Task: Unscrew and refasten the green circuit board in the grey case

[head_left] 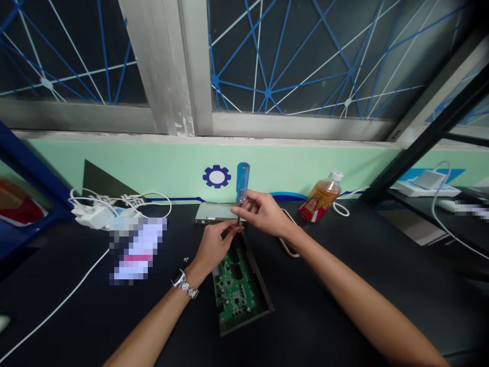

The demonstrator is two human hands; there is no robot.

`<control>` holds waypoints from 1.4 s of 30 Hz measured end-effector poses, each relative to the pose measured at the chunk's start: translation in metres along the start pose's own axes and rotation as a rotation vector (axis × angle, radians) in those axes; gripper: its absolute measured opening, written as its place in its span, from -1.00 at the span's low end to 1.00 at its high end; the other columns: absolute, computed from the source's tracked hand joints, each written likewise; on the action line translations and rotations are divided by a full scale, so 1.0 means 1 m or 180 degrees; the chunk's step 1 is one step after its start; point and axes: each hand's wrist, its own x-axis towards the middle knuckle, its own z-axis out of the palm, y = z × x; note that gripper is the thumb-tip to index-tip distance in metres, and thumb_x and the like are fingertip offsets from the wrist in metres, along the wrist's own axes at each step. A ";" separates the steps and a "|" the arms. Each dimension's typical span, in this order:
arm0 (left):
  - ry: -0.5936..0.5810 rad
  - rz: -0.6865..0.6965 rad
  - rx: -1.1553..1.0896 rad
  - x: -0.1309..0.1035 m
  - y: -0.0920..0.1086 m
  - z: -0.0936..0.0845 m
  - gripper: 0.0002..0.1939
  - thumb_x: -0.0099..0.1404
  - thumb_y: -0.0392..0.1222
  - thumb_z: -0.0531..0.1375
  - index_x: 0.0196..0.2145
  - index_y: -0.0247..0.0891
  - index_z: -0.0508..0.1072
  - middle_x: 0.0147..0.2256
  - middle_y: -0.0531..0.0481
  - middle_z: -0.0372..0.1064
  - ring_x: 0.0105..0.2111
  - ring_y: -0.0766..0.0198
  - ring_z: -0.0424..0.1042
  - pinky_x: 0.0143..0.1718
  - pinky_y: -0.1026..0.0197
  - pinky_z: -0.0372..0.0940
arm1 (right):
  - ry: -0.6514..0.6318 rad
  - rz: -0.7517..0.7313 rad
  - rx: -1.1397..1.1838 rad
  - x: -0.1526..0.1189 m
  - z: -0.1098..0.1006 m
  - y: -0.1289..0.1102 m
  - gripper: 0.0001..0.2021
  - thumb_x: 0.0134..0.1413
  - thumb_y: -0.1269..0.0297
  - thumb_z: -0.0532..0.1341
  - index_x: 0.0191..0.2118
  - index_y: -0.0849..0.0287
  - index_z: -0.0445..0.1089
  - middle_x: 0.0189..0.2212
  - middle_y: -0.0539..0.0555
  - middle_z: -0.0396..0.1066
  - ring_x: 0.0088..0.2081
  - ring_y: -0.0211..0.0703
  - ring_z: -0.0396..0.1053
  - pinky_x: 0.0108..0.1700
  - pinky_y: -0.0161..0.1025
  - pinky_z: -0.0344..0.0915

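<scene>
My right hand [262, 211] pinches a screwdriver [242, 182] with a clear blue handle, held upright with its shaft pointing down. At the far end of a black open case, my left hand [217, 244] has its thumb and fingertips closed around the lower shaft. Inside the case lies a green circuit board [235, 290]. The screwdriver's tip is hidden by my left fingers. Just behind the hands sits a flat silver metal piece [214, 210]. A few small metal bits [186, 259] lie left of my left hand.
A drink bottle [320, 198] with a white cap stands at the back right. White adapters and cables [95, 215] sit at the back left, beside a blurred paper-like item [141, 250]. A beige cable [286, 244] lies right of the case. Windows rise behind the black table [324, 316].
</scene>
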 end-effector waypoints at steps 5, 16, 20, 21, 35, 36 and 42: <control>-0.0090 -0.0010 -0.0139 0.000 -0.002 -0.001 -0.74 0.38 -0.12 0.16 -0.09 -0.21 0.59 -0.17 -0.08 0.60 -0.19 0.12 0.57 -0.11 0.16 0.39 | -0.0441 -0.0124 0.0518 0.003 -0.015 -0.009 -0.66 0.22 0.05 0.19 -0.03 0.17 0.42 -0.16 0.10 0.48 -0.19 -0.17 0.40 -0.35 -0.33 0.35; -0.0202 0.0372 0.0552 -0.002 0.001 -0.011 -0.77 0.36 -0.20 0.15 -0.08 -0.18 0.53 -0.10 -0.09 0.54 -0.10 0.13 0.50 -0.01 0.12 0.35 | -0.0291 0.0013 0.1110 0.011 -0.016 0.000 -0.69 -0.06 0.09 0.41 -0.30 0.20 0.41 -0.30 0.03 0.42 -0.42 -0.30 0.31 -0.50 -0.34 0.37; -0.0428 0.0395 0.1204 -0.004 -0.005 -0.036 -0.77 0.35 -0.19 0.14 -0.09 -0.17 0.53 -0.11 -0.11 0.49 -0.11 0.13 0.47 -0.05 0.13 0.34 | -0.0231 -0.0056 0.1200 0.014 -0.015 0.002 -0.67 -0.12 0.13 0.45 -0.35 0.19 0.34 -0.36 -0.03 0.37 -0.47 -0.35 0.26 -0.54 -0.37 0.34; -0.0516 0.0305 0.1305 -0.004 -0.006 -0.043 -0.76 0.34 -0.18 0.15 -0.08 -0.17 0.53 -0.12 -0.10 0.48 -0.16 0.15 0.47 -0.11 0.15 0.35 | -0.0256 -0.0062 0.1232 0.014 -0.014 0.002 -0.66 -0.13 0.14 0.45 -0.35 0.18 0.34 -0.38 -0.04 0.36 -0.48 -0.36 0.26 -0.55 -0.37 0.33; -0.0726 0.0088 0.1504 -0.005 -0.018 -0.054 -0.80 0.32 -0.16 0.18 -0.30 -0.16 0.63 -0.34 -0.09 0.54 -0.35 0.15 0.48 -0.23 0.17 0.29 | -0.0368 0.0027 0.1274 0.018 -0.007 0.005 -0.53 -0.13 0.02 0.44 -0.20 0.12 0.25 -0.58 -0.18 0.27 -0.69 -0.38 0.25 -0.66 -0.37 0.23; -0.0717 0.0102 0.1491 -0.005 -0.018 -0.053 -0.80 0.32 -0.16 0.18 -0.29 -0.16 0.63 -0.35 -0.09 0.54 -0.36 0.15 0.48 -0.23 0.17 0.29 | -0.0357 0.0020 0.1233 0.017 -0.007 0.003 -0.53 -0.13 0.01 0.44 -0.21 0.12 0.26 -0.59 -0.18 0.26 -0.68 -0.37 0.25 -0.66 -0.37 0.22; -0.0675 -0.0192 0.1207 -0.003 -0.021 -0.059 -0.78 0.29 -0.07 0.20 -0.24 -0.19 0.61 -0.34 -0.08 0.55 -0.37 0.17 0.49 -0.29 0.20 0.33 | -0.0244 -0.0020 0.1157 0.015 -0.009 0.003 -0.52 -0.12 -0.01 0.43 -0.19 0.13 0.27 -0.53 -0.14 0.30 -0.67 -0.39 0.22 -0.66 -0.36 0.22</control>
